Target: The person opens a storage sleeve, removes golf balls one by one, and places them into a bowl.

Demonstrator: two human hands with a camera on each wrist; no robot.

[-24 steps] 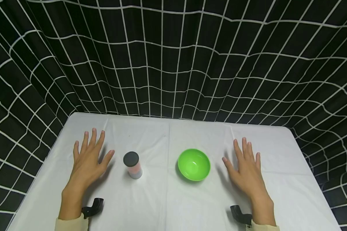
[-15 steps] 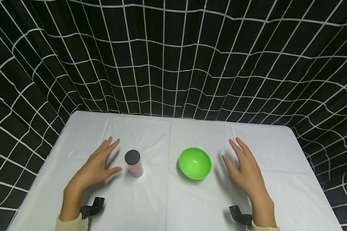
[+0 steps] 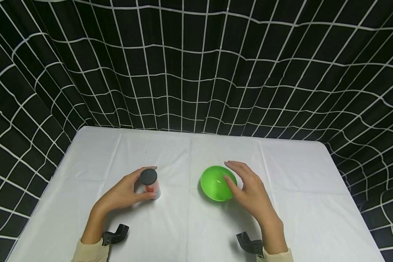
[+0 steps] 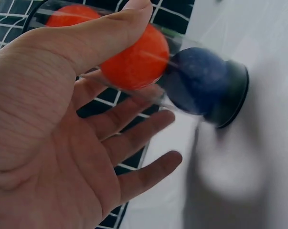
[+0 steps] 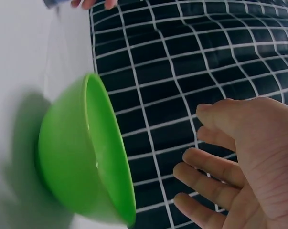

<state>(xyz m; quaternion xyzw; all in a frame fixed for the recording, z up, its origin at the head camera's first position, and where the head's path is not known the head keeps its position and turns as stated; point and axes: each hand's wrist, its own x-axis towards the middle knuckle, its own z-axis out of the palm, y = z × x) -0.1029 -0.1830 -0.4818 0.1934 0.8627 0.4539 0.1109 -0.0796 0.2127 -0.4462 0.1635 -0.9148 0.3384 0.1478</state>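
Note:
A clear tube with a dark grey lid stands upright on the table at left of centre. Orange balls and a dark blue ball show inside it in the left wrist view. My left hand reaches around the tube, thumb on the near side and fingers on the far side; firm contact is unclear. Right of centre sits a green bowl, which looks bare inside. Over its right rim hovers my right hand, thumb and fingers spread, apart from the rim in the right wrist view.
A white cloth covers the table. Black curtains with a white grid rise behind it and at both sides. A dark curved mount sits on each wrist, the left mount and the right mount.
My left hand has moved right and turned, so thumb and fingers now flank the tube. My right hand has moved left to the bowl's rim. Tube and bowl stay in place.

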